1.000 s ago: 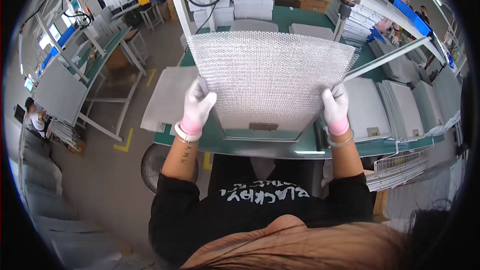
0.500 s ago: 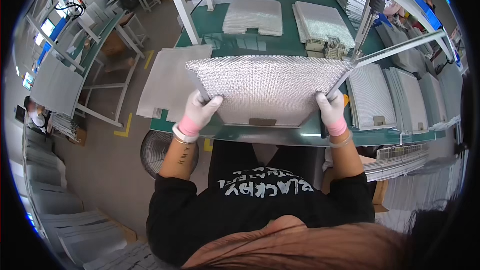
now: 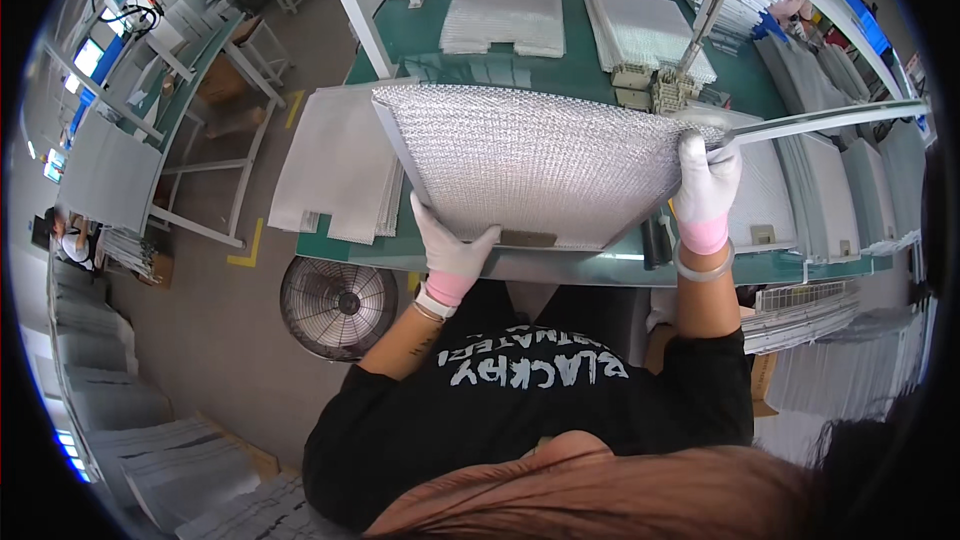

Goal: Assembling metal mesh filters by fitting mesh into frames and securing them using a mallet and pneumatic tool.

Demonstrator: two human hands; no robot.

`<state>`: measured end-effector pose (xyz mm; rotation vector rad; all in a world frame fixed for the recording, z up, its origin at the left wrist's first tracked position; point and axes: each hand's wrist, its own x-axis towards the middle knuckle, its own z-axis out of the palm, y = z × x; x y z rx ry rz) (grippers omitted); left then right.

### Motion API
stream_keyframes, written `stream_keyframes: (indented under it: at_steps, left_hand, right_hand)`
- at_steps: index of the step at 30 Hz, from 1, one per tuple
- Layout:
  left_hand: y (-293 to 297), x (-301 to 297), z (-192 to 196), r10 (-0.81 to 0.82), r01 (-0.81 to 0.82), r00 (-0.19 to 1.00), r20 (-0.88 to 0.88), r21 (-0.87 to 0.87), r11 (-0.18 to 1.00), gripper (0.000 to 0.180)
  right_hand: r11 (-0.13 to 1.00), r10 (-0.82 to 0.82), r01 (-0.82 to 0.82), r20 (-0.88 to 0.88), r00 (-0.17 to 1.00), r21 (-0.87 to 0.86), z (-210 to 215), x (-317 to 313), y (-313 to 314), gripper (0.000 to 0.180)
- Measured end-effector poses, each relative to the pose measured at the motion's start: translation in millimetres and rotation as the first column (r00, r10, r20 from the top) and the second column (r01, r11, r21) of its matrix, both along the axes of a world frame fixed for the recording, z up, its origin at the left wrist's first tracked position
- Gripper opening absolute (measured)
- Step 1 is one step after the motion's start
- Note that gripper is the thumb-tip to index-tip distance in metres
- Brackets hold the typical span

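Left hand [image 3: 453, 256] shifted lower along a silvery, thin-framed mesh panel [image 3: 540, 165].

The green table [image 3: 580, 80] is bearing a notched panel stack [image 3: 503, 12]; relative to this stack, a second stack [image 3: 650, 22] is lying right, grey sheets [image 3: 335, 162] nearer left, thin panels [image 3: 825, 195] nearer right.

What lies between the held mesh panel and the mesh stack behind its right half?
A cluster of small beige pieces, at the near edge of the mesh stack and beyond the mesh panel, shows in the head view.
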<state>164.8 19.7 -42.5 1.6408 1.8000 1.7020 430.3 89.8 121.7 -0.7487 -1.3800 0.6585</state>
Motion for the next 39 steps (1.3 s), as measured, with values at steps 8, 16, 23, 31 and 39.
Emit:
stream_keyframes:
  at_steps: [8,16,23,31,39]
  left_hand:
    - [-4.5,-9.5,-14.4,-0.029,0.030,0.998,0.057,-0.011,0.999,0.104]
    - [22.9,-70.8,155.1,-0.699,0.590,0.648,0.301,0.381,0.712,0.036]
    - [5.8,-53.8,152.6,-0.814,0.588,0.554,0.172,0.611,0.530,0.003]
    - [18.3,-65.7,81.5,-0.843,0.845,-0.534,0.065,0.070,-0.530,0.078]
    - [42.0,-31.3,29.2,-0.973,0.689,-0.219,0.070,-0.695,-0.205,0.085]
  right_hand:
    - [0.999,0.042,-0.041,-0.106,0.994,0.014,-3.7,-0.6,2.3,0.016]
    - [0.994,0.112,-0.111,-0.064,0.992,0.020,-2.6,5.4,-6.1,0.012]
    - [0.961,0.232,-0.231,0.010,0.973,0.151,-3.7,3.3,-32.7,0.009]
    - [0.708,0.593,-0.634,0.225,0.773,0.311,-16.7,23.9,-88.8,0.024]
    - [0.642,0.657,-0.766,0.489,0.574,0.036,-14.3,52.9,-120.8,0.013]
